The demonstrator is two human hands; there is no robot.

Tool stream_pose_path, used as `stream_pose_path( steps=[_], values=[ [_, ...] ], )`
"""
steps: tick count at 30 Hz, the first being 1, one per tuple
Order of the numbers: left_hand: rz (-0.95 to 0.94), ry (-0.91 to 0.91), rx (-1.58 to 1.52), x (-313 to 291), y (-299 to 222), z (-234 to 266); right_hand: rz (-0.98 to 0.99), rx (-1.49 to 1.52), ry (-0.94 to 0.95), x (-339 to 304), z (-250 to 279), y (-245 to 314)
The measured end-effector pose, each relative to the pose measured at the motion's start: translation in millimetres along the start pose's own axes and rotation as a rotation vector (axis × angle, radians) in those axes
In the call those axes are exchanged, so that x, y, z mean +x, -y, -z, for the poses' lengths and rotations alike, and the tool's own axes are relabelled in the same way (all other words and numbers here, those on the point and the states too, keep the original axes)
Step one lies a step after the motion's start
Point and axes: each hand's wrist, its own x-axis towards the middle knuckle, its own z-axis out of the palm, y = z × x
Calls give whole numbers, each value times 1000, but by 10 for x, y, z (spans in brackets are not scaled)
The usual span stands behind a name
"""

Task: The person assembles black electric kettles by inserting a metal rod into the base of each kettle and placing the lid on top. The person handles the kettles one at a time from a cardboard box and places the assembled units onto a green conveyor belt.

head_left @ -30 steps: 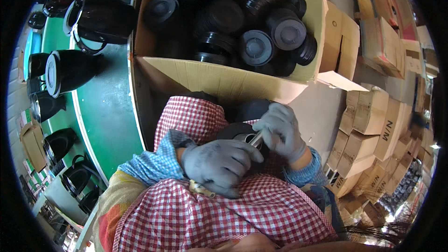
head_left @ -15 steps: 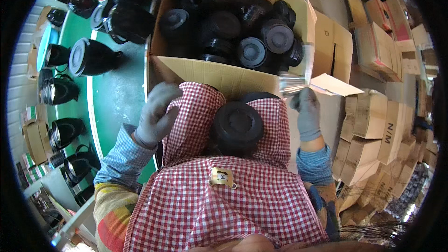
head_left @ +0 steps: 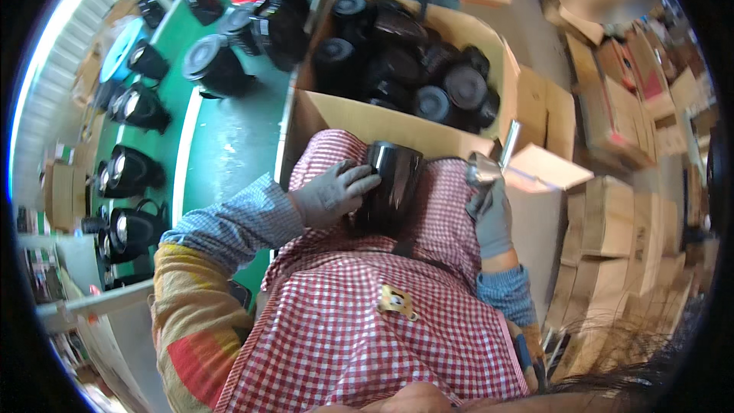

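A glossy black vessel (head_left: pixel 394 187) lies near the centre of the dial in the lap of a worker in a checked apron (head_left: pixel 359 329), its long axis running from just past twelve o'clock to just past six; which end is the mouth cannot be told. At the vessel's nine o'clock, the left hand (head_left: pixel 332 195) rests extended fingers against its side, grip unclosed. Towards three, the right hand (head_left: pixel 493 222) grips a silvery metal piece (head_left: pixel 485 171), its bar pointing to one o'clock. Dark markings on stacked cartons (head_left: pixel 600 222) at three are too blurred to read.
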Motion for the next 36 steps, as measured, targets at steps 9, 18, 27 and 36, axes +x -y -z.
stream_pose_path(
  steps=[9, 18, 27, 36],
  values=[
    [1109, -1252, -1252, -1739, -316, 1238, -8, 25, -23, 213, -316, 123],
    [1198, -1543, -680, -3003, 1620, 1147, -123, -71, 66, 595, -593, -235],
    [1474, -1836, -651, -3045, 5223, 387, -198, -159, -49, 489, -742, 52],
    [1467, -1581, -789, -3316, 5702, 169, -277, -180, -217, 473, -806, 42]
  ],
)
